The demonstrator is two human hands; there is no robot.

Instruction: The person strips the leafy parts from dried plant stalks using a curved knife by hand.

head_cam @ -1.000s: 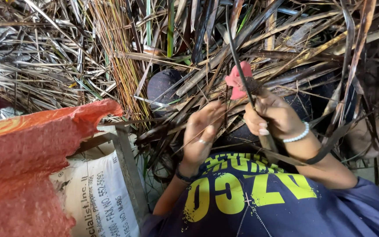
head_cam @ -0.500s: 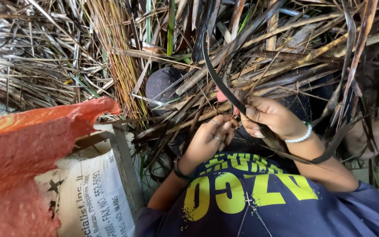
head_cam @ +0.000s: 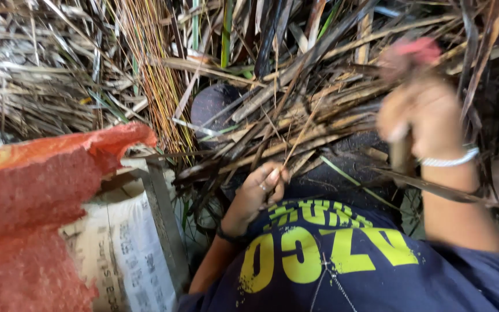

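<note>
While the right hand (head_cam: 420, 118) is raised and blurred at the upper right, it is clenched on a thin dark tool or stalk whose pink-red end (head_cam: 416, 49) shows above the fist; what exactly it grips I cannot tell through the blur. A white bracelet (head_cam: 449, 159) circles that wrist. Lower and nearer the body, the left hand (head_cam: 261, 188) is curled, pinching one thin dry strip (head_cam: 295, 144) between its fingertips (head_cam: 272, 173), and the strip runs up and to the right from them, tilted towards the raised fist.

That strip's long axis lies diagonally, its lower end at the left hand and its upper end lost among the pile of dried palm-like leaves (head_cam: 330, 110), which crosses the view from lower left to upper right. So the left hand is the nearer one to the strip, and the right hand stands well apart, above and to the right.

Room is tight: leaves crowd in above and on both sides, the blue printed shirt (head_cam: 330, 260) lies just below, and a red mesh sack (head_cam: 30, 196) over a white woven sack (head_cam: 122, 248) closes off the left.
</note>
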